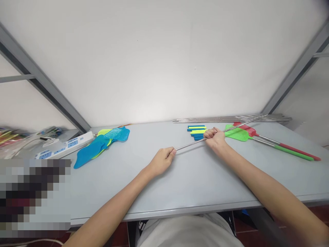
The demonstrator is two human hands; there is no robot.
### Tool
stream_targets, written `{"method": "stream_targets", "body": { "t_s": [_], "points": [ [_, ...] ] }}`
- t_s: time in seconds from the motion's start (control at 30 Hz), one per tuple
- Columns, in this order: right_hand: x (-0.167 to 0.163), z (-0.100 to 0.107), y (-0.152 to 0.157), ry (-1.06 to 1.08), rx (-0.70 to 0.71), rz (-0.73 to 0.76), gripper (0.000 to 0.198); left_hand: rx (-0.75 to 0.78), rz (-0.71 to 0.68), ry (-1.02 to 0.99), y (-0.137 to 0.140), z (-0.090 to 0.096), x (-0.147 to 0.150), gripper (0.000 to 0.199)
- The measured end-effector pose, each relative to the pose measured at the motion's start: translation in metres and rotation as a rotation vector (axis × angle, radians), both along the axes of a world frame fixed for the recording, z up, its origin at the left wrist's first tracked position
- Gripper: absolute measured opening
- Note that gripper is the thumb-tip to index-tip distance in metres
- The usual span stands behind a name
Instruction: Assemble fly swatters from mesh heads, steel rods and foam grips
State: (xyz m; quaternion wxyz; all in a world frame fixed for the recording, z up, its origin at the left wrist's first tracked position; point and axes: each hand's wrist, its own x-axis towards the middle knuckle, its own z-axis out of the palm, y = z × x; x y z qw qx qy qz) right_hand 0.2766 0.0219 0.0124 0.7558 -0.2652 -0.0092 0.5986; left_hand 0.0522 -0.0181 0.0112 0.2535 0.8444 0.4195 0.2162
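Observation:
A thin metal rod (pixel 189 145) slants up to the right above the table, held in both hands. My left hand (pixel 162 160) is closed around its lower end. Farther along, my right hand (pixel 215 139) grips the rod, its fingers wrapped over it. Just behind the right hand lie several blue and yellow handle sleeves (pixel 196 127). To its right are a green fly swatter (pixel 238 133) and a red fly swatter (pixel 250 129), each with a metal shaft and a coloured grip. The rod passes over their heads.
Several metal rods (pixel 228 119) lie along the wall. Blue and yellow swatter heads (pixel 94 147) are piled at the left beside a white power strip (pixel 73 144). Grey metal posts (pixel 290 77) rise at both sides of the grey table (pixel 144 195). A pixelated patch covers the lower left.

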Motion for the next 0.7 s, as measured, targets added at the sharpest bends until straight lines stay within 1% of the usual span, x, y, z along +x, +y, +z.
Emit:
{"method": "stream_targets", "body": {
  "t_s": [0.17, 0.43, 0.7],
  "points": [
    [-0.0013, 0.0005, -0.0010, 0.011, 0.001, -0.004, 0.028, -0.022, -0.012, 0.027, 0.0016, -0.0018, -0.0006, 0.032],
    [-0.0022, 0.0007, -0.0023, 0.014, 0.012, -0.034, 0.028, -0.063, -0.024, 0.016, 0.0025, -0.0041, -0.0017, 0.033],
    [-0.0048, 0.0009, -0.0022, 0.016, -0.001, -0.057, 0.027, -0.071, -0.025, 0.028, 0.0030, -0.0036, -0.0017, 0.034]
  ]
}}
